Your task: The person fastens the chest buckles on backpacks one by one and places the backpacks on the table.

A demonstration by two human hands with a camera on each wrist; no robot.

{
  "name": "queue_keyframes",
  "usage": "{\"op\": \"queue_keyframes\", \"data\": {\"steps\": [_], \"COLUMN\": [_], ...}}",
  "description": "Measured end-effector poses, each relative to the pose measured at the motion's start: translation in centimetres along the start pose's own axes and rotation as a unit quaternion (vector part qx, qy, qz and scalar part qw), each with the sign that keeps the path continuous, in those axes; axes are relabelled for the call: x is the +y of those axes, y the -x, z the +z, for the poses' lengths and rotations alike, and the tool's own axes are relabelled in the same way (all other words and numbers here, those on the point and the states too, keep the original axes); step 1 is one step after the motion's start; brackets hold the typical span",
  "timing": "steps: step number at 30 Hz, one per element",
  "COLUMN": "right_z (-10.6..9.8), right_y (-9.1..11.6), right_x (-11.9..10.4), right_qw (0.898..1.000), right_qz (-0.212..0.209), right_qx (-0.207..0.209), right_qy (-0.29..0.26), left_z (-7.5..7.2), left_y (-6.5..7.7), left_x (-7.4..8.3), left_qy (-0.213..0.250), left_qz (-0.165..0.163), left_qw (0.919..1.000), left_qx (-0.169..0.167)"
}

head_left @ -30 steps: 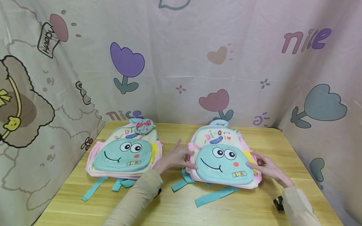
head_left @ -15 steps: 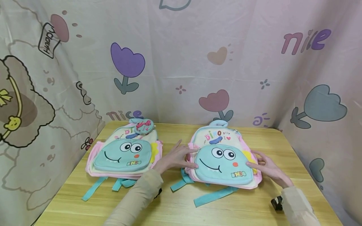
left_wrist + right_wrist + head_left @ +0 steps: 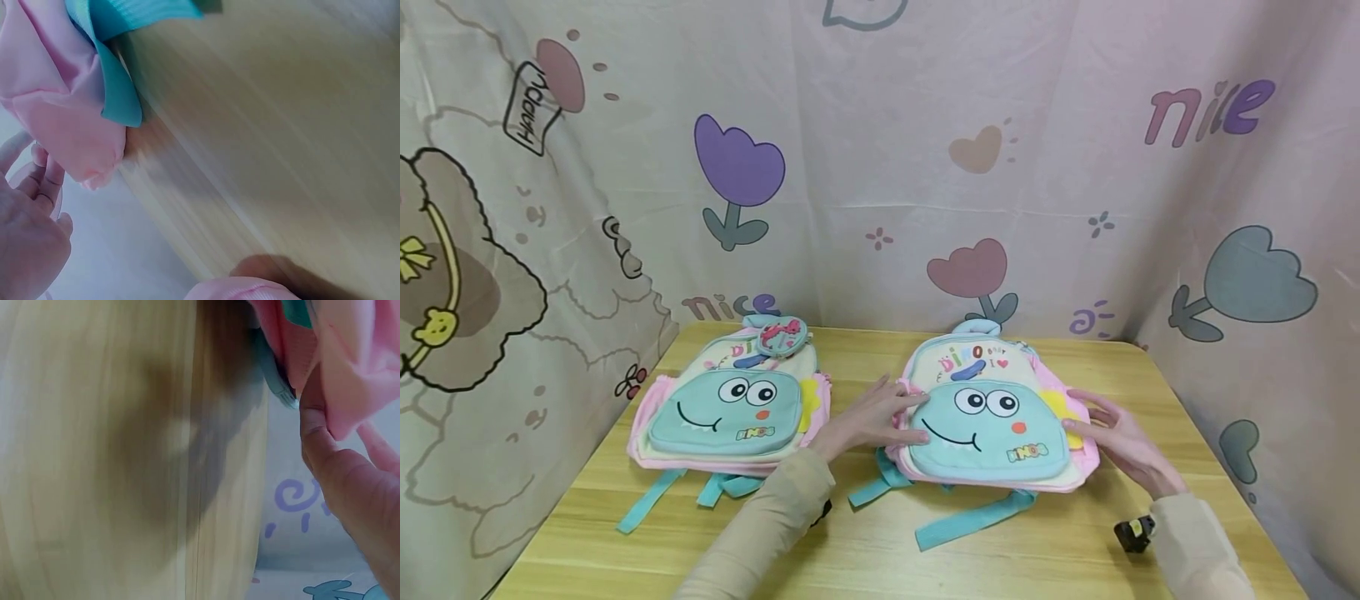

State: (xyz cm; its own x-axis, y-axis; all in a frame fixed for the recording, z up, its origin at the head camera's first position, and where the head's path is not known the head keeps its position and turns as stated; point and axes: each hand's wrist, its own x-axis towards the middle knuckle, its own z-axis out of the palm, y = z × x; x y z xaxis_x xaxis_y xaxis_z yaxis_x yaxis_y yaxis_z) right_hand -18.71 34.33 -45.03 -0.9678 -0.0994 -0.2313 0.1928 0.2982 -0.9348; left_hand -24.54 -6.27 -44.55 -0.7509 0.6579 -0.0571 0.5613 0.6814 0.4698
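Observation:
Two matching children's backpacks, pink, cream and turquoise with a dinosaur face, lie on the table, front up. My left hand (image 3: 868,418) grips the left edge of the right-hand backpack (image 3: 981,367), thumb and fingers reaching onto its front. At its opposite edge my right hand (image 3: 1123,437) pinches the pink side beside the yellow spikes, as the right wrist view shows with the pink fabric (image 3: 356,381) between thumb and fingers. In the left wrist view the left hand (image 3: 31,231) has its fingers against the pink side (image 3: 69,125). Turquoise straps (image 3: 973,521) trail from the bottom.
The other backpack (image 3: 722,417) lies to the left, close to my left forearm, with a round turquoise pouch (image 3: 782,336) at its top. A patterned curtain (image 3: 865,167) hangs behind the wooden table (image 3: 1037,558). A small black device (image 3: 1133,534) is by my right cuff.
The right-hand backpack has shifted slightly left, and its bottom right has risen a little. My right thumb has moved from the turquoise pocket to the yellow spikes. The other backpack stays put.

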Motion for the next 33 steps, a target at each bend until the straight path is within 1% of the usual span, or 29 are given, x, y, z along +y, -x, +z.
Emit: {"op": "queue_keyframes", "data": {"steps": [3,7,13,18,23,30,33], "right_z": [0.1,0.2,0.4,0.7,0.9,1.0,0.9], "right_y": [0.1,0.1,0.0,0.0,0.0,0.0,0.0], "right_x": [-0.2,-0.6,-1.5,-2.4,-3.5,-5.4,-6.2], "right_qw": [1.0,0.999,0.996,0.99,0.983,0.976,0.974], "right_qz": [-0.015,-0.029,-0.045,-0.069,-0.103,-0.133,-0.14], "right_qx": [0.011,0.026,0.054,0.067,0.056,0.041,0.036], "right_qy": [-0.014,-0.038,-0.063,-0.1,-0.138,-0.167,-0.174], "left_z": [-0.1,-0.1,0.0,-0.1,-0.2,-0.4,-0.6], "left_y": [0.1,0.1,0.2,0.1,0.1,-0.1,-0.1], "left_x": [0.2,0.2,0.0,0.2,0.3,0.5,0.7], "left_qy": [0.003,0.016,0.042,0.061,0.083,0.1,0.113], "left_qz": [0.008,0.007,-0.006,-0.019,-0.03,-0.014,-0.022], "left_qw": [1.0,0.9998,0.9985,0.9973,0.9952,0.9919,0.9899], "left_qx": [0.002,0.013,0.034,0.036,0.042,0.077,0.083]}}
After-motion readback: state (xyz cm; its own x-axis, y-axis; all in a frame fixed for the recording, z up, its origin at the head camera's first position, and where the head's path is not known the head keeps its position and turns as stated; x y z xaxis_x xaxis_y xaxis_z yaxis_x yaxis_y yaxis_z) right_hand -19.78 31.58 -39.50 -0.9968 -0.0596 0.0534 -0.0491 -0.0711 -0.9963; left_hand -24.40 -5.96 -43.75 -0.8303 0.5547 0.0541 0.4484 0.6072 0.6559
